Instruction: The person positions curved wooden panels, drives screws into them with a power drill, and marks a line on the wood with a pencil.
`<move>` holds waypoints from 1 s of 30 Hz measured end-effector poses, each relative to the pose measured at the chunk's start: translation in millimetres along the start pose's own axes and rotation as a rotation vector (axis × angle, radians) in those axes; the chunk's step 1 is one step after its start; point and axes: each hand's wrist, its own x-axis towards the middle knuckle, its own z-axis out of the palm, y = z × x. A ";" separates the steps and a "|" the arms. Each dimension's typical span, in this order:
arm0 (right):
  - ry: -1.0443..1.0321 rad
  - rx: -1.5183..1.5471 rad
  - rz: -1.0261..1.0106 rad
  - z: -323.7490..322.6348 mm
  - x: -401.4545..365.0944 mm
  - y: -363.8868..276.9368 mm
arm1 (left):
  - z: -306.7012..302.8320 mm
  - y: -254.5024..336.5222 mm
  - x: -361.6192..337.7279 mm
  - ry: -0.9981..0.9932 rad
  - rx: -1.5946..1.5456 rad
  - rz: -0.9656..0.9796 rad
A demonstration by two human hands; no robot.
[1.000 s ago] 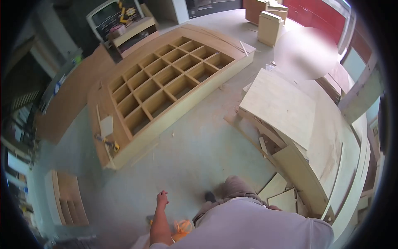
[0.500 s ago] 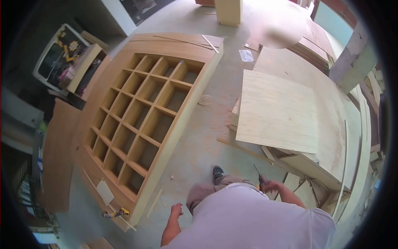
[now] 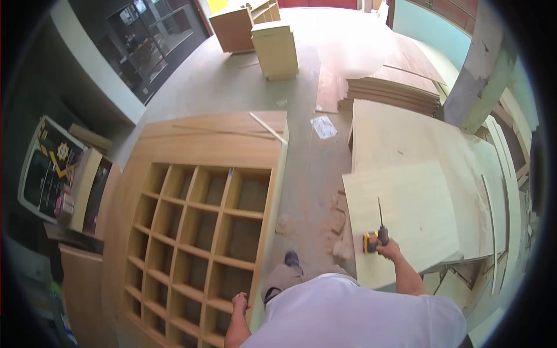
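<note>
Grey concrete floor is pretty packed. A big wooden grid shelf unit lies flat on the left, with stacked pale plywood sheets on the right. Between them lie a white paper sheet and broken wood scraps, and small plywood cabinets stand further back.

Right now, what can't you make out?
Head view:
Drill bit tip: too thin to tell whether it touches the plywood sheet.
Right hand: its grip on the drill is hidden beneath the hand itself.
Left hand: too small to tell open or shut, or touching the shelf unit.
Floor by stacked boards: blurred patch.
</note>
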 end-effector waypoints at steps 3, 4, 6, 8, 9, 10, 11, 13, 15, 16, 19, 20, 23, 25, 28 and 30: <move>-0.094 -0.102 0.181 -1.0 32.6 -12.2 | -2.9 122.9 26.8 -0.034 0.200 -0.014; -0.096 -0.123 0.251 -6.3 25.7 -24.4 | -1.7 168.4 35.9 -0.061 0.311 0.003; -0.016 -0.163 0.380 -12.5 19.0 -55.6 | 8.3 244.8 88.2 -0.125 0.338 0.120; 0.129 -0.168 0.494 -19.2 20.8 -91.9 | 32.9 319.7 126.7 -0.170 0.374 0.373; 0.147 -0.168 0.518 -26.1 25.5 -101.8 | 50.9 354.5 143.7 -0.191 0.403 0.342; 0.162 -0.175 0.524 -32.2 35.3 -115.7 | 68.6 390.8 159.8 -0.199 0.417 0.309; 0.173 -0.186 0.504 -37.2 61.7 -133.3 | 86.2 430.4 174.4 -0.189 0.413 0.274; 0.068 -0.264 0.493 -39.3 123.2 -142.9 | 129.4 505.8 179.5 -0.189 0.363 0.244; -0.144 -0.448 0.472 -42.1 191.9 -147.7 | 164.8 552.5 204.8 -0.230 0.456 0.205; -0.120 -0.549 0.423 -31.0 220.7 -126.4 | 195.4 588.8 221.9 -0.263 0.491 0.211; -0.273 -0.402 0.493 -108.1 264.8 -248.3 | 252.8 690.2 205.2 -0.253 0.436 0.281; -0.256 -0.373 0.503 -122.7 263.8 -275.9 | 266.6 710.4 212.4 -0.306 0.455 0.320; -0.093 -0.265 0.425 -172.1 359.8 -372.0 | 321.7 776.2 241.7 -0.280 0.551 0.338; -0.070 -0.230 0.339 -193.8 433.7 -431.2 | 358.5 828.3 271.2 -0.321 0.514 0.320; -0.049 -0.218 0.263 -201.3 541.1 -503.1 | 397.7 901.6 318.7 -0.324 0.490 0.281; -0.033 -0.251 0.247 -199.5 621.0 -550.1 | 419.2 965.8 357.5 -0.274 0.411 0.266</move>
